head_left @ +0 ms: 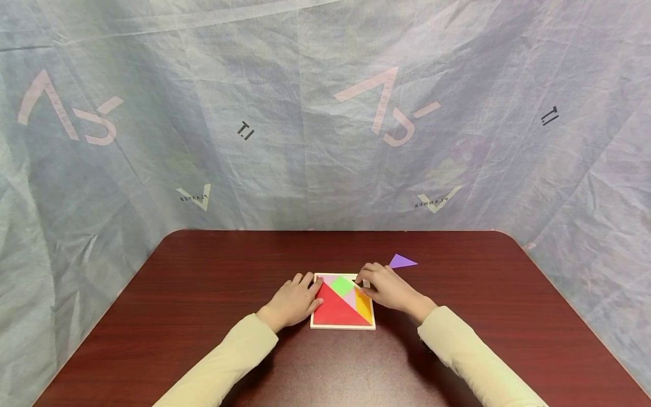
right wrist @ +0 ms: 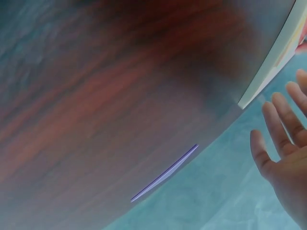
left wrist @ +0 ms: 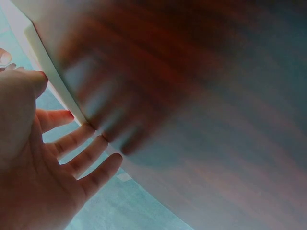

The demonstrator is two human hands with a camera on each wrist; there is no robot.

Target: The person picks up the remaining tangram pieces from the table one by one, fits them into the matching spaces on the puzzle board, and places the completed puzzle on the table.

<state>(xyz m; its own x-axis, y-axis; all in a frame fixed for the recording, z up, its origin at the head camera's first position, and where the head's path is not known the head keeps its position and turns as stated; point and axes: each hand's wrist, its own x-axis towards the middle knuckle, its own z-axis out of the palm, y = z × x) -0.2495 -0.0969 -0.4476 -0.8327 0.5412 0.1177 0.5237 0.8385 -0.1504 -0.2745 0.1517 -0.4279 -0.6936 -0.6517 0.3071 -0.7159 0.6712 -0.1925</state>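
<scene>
A square white-framed tangram tray [head_left: 343,327] lies on the table. Inside are a large red area [head_left: 335,311], a green square [head_left: 341,286], pink pieces [head_left: 351,298] and an orange piece [head_left: 364,308]. My left hand [head_left: 293,299] rests at the tray's left side, fingers extended over its rim; the left wrist view shows the fingers [left wrist: 76,148] spread. At the upper right corner, my right hand [head_left: 390,287] pinches a pale-edged tangram piece [head_left: 356,285] between bent thumb and forefinger, partly hidden. Fingers [right wrist: 276,120] of that hand show in the right wrist view.
A purple triangle [head_left: 402,261] lies flat on the table beyond my right hand; the right wrist view shows this purple triangle [right wrist: 165,172] edge-on. The dark red-brown table [head_left: 203,265] has a grey printed cloth [head_left: 305,169] hanging behind and at both sides.
</scene>
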